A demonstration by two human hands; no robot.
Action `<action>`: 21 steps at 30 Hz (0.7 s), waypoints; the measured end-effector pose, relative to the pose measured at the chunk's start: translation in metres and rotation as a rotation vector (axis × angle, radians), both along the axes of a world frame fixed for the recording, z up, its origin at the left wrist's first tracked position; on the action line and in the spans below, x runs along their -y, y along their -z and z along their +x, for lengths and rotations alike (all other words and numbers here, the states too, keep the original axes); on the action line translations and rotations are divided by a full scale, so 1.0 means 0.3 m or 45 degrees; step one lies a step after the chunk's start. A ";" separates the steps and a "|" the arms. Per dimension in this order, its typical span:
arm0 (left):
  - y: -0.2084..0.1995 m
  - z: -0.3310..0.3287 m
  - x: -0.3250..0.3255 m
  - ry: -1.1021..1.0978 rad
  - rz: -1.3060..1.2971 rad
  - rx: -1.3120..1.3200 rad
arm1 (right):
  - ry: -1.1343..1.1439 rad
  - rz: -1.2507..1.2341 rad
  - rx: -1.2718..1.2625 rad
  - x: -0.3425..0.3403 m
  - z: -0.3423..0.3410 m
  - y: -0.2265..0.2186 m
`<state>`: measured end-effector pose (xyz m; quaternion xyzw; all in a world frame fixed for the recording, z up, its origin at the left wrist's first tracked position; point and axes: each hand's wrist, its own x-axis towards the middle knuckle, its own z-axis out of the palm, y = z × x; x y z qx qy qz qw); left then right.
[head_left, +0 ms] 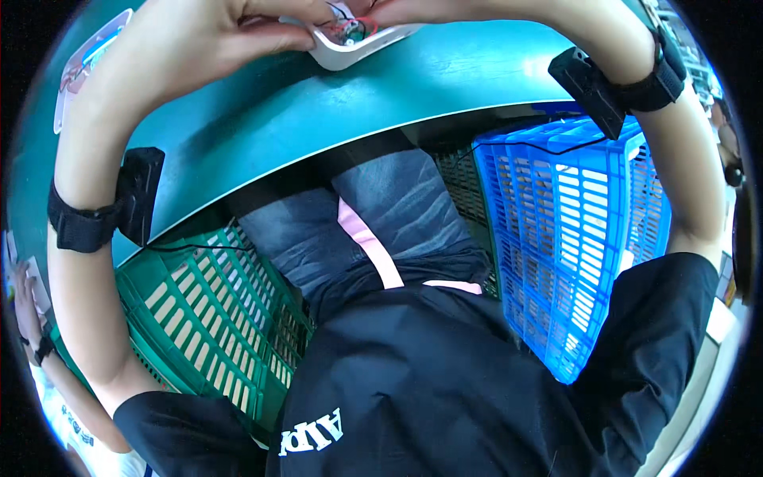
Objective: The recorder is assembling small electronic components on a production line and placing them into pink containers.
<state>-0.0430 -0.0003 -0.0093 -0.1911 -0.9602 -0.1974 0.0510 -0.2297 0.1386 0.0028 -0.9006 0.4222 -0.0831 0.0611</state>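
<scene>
At the top edge of the head view, a white plastic housing [355,54] sits just over the green table. Thin red and black wires [367,29] and a small green circuit board [348,33] lie inside it. My left hand [274,30] is closed on the housing's left side, its thumb along the rim. My right hand [421,11] reaches in from the other side, its fingertips at the housing beside the red wires. The frame's upper edge cuts off part of both hands, so some fingers are hidden.
The green tabletop [445,75] curves in front of my lap. Another white housing with wires [89,67] lies at the far left. Below the table stand a green slatted crate [208,314] and blue crates [556,215]. A co-worker's hand [28,306] shows at the left rim.
</scene>
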 end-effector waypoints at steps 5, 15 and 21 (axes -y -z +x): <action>0.030 0.014 0.033 0.005 0.040 -0.069 | -0.010 0.195 0.039 0.039 0.021 -0.032; 0.096 -0.017 0.071 0.059 0.177 -0.216 | 0.563 0.125 -0.334 0.061 0.117 0.008; 0.088 -0.012 0.070 -0.011 0.176 -0.064 | 0.481 0.259 -0.271 0.044 0.052 0.010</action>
